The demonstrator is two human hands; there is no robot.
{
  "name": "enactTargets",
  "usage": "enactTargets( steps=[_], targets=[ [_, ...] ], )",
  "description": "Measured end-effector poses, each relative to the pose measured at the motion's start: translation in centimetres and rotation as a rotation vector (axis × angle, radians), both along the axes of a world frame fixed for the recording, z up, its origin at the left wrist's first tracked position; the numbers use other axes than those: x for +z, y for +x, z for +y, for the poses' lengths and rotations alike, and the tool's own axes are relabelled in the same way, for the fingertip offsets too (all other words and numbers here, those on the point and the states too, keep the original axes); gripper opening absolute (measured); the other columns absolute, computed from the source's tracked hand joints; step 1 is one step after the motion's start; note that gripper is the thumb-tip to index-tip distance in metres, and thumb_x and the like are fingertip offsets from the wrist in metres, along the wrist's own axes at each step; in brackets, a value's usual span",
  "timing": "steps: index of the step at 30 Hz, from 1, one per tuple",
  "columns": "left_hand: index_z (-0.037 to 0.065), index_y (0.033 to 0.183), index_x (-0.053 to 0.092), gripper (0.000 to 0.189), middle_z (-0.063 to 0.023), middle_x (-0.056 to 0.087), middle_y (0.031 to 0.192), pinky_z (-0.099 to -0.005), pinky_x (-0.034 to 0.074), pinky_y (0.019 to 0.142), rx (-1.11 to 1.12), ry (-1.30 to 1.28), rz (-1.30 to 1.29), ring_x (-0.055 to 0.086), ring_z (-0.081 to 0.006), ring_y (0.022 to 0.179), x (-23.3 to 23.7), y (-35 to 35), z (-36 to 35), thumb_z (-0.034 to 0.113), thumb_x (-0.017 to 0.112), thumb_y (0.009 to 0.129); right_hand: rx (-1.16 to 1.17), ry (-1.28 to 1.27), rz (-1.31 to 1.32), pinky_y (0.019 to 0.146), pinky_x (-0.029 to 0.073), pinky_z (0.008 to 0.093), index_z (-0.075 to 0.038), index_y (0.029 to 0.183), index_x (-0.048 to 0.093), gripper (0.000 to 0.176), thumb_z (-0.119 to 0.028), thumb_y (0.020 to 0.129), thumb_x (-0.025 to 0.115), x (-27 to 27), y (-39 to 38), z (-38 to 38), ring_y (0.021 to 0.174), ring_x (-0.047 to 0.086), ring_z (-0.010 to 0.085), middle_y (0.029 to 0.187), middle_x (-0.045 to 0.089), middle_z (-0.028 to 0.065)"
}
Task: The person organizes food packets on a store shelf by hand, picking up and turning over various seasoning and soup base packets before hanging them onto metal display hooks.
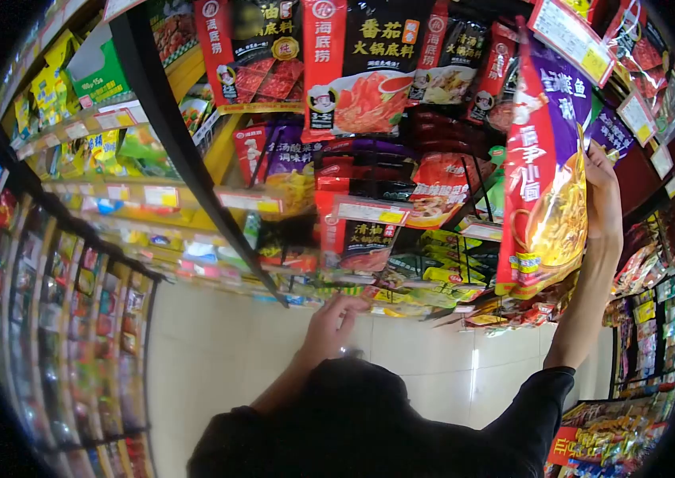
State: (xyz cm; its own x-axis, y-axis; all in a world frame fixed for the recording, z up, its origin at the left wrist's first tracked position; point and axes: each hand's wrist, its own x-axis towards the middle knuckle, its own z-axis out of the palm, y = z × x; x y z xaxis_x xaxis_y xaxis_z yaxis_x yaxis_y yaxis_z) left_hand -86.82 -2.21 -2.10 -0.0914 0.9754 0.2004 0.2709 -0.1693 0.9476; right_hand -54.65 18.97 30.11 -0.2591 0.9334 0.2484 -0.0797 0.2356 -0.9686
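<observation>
My right hand (605,195) grips the right edge of a large red and purple seasoning packet (543,183), with part of its fingers hidden behind it. The packet is upright in front of the shelves, with yellow noodles or soup pictured on its lower half. Low in front of the lower shelf, my left hand (331,325) has loosely bent fingers, slightly apart, and nothing visible in them. Closest to it are a red and black hotpot base packet (360,245) and green packets lying below.
Red and black hotpot base packets (367,68) fill the upper rack. Price labels (369,210) line the shelf edges. A dark shelf post (186,143) slants down at left, beside yellow shelving. Pale tiled floor (218,342) lies below, with another stocked shelf (74,319) at far left.
</observation>
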Motion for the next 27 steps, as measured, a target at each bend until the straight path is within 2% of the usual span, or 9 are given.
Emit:
enactTargets(
  steps=[3, 10, 14, 17, 18, 20, 23, 25, 27],
  targets=[
    [0.007, 0.113, 0.068, 0.019, -0.0129, 0.070, 0.106, -0.0369, 0.055, 0.083, 0.011, 0.018, 0.079, 0.070, -0.0282, 0.099, -0.9, -0.9, -0.5, 0.003, 0.055, 0.098, 0.200, -0.081, 0.028, 0.082, 0.054, 0.0277, -0.001, 0.122, 0.061, 0.025, -0.011, 0.100, 0.053, -1.6, -0.2, 1.4, 0.089, 0.068, 0.0125, 0.107, 0.071, 0.0080],
    [0.000, 0.104, 0.067, 0.010, -0.0084, 0.070, 0.100, -0.0303, 0.054, 0.083, 0.000, -0.130, -0.131, 0.067, -0.0158, 0.092, -2.8, -2.5, -0.6, 0.006, 0.061, 0.098, 0.288, -0.008, 0.118, 0.086, 0.061, 0.0313, -0.001, 0.131, 0.056, 0.035, -0.009, 0.097, 0.058, -2.1, 2.0, 2.6, 0.096, 0.073, 0.0170, 0.116, 0.072, 0.0095],
    [-0.001, 0.107, 0.065, 0.011, -0.0075, 0.069, 0.099, -0.0295, 0.054, 0.083, -0.022, -0.094, -0.111, 0.067, -0.0153, 0.091, -2.8, -2.9, 0.2, 0.003, 0.062, 0.097, -0.129, 0.066, 0.139, 0.066, 0.050, 0.0234, -0.002, 0.116, 0.061, 0.017, -0.011, 0.102, 0.055, -2.7, -0.8, -0.1, 0.073, 0.062, 0.0090, 0.088, 0.063, 0.0014],
    [-0.002, 0.107, 0.065, 0.014, -0.0088, 0.069, 0.097, -0.0295, 0.054, 0.081, 0.012, -0.130, -0.279, 0.067, -0.0153, 0.088, -1.1, -3.1, 0.0, 0.008, 0.060, 0.099, -0.143, 0.161, -0.226, 0.071, 0.044, 0.0242, 0.000, 0.115, 0.064, 0.019, -0.013, 0.102, 0.060, -5.9, -1.7, -3.4, 0.076, 0.053, 0.0093, 0.084, 0.057, -0.0019],
    [-0.002, 0.107, 0.065, 0.014, -0.0093, 0.070, 0.096, -0.0301, 0.054, 0.080, 0.044, -0.119, -0.383, 0.066, -0.0159, 0.088, 0.1, -3.3, -0.4, 0.008, 0.058, 0.099, -0.161, 0.369, -0.622, 0.074, 0.044, 0.0237, 0.000, 0.118, 0.065, 0.022, -0.014, 0.102, 0.059, -8.8, 1.6, -4.2, 0.082, 0.055, 0.0087, 0.091, 0.060, -0.0004],
    [-0.003, 0.109, 0.065, 0.018, -0.0124, 0.069, 0.095, -0.0316, 0.054, 0.081, 0.026, -0.016, -0.481, 0.066, -0.0179, 0.086, 1.2, -4.8, -0.5, 0.010, 0.054, 0.102, -0.089, 0.360, -0.671, 0.063, 0.040, 0.0286, -0.001, 0.107, 0.065, 0.017, -0.016, 0.100, 0.061, -11.1, 0.2, -8.9, 0.066, 0.051, 0.0120, 0.077, 0.058, 0.0018],
    [-0.004, 0.121, 0.064, 0.031, -0.0174, 0.070, 0.113, -0.0353, 0.053, 0.091, -0.114, 0.058, -0.667, 0.068, -0.0237, 0.106, 6.5, -5.4, -2.1, 0.019, 0.054, 0.104, 0.109, 0.258, -0.697, 0.046, 0.035, 0.0360, -0.004, 0.090, 0.064, 0.018, -0.020, 0.097, 0.064, -15.2, -4.1, -14.6, 0.044, 0.046, 0.0170, 0.057, 0.055, 0.0052],
    [-0.005, 0.125, 0.063, 0.038, -0.0173, 0.069, 0.122, -0.0381, 0.052, 0.096, -0.231, 0.012, -0.346, 0.066, -0.0257, 0.117, 9.8, -6.0, -2.9, 0.026, 0.058, 0.103, 0.155, 0.065, -0.695, 0.047, 0.036, 0.0363, -0.003, 0.089, 0.061, 0.019, -0.017, 0.100, 0.060, -19.3, -6.9, -15.9, 0.045, 0.049, 0.0198, 0.058, 0.055, 0.0084],
    [-0.005, 0.121, 0.065, 0.029, -0.0136, 0.072, 0.114, -0.0325, 0.054, 0.089, -0.069, -0.263, -0.181, 0.069, -0.0205, 0.107, 9.9, -6.0, -3.4, 0.015, 0.065, 0.099, 0.133, -0.150, -0.513, 0.049, 0.039, 0.0376, -0.001, 0.094, 0.060, 0.017, -0.016, 0.101, 0.058, -24.3, -9.8, -16.9, 0.047, 0.054, 0.0238, 0.059, 0.055, 0.0130]
  ],
)
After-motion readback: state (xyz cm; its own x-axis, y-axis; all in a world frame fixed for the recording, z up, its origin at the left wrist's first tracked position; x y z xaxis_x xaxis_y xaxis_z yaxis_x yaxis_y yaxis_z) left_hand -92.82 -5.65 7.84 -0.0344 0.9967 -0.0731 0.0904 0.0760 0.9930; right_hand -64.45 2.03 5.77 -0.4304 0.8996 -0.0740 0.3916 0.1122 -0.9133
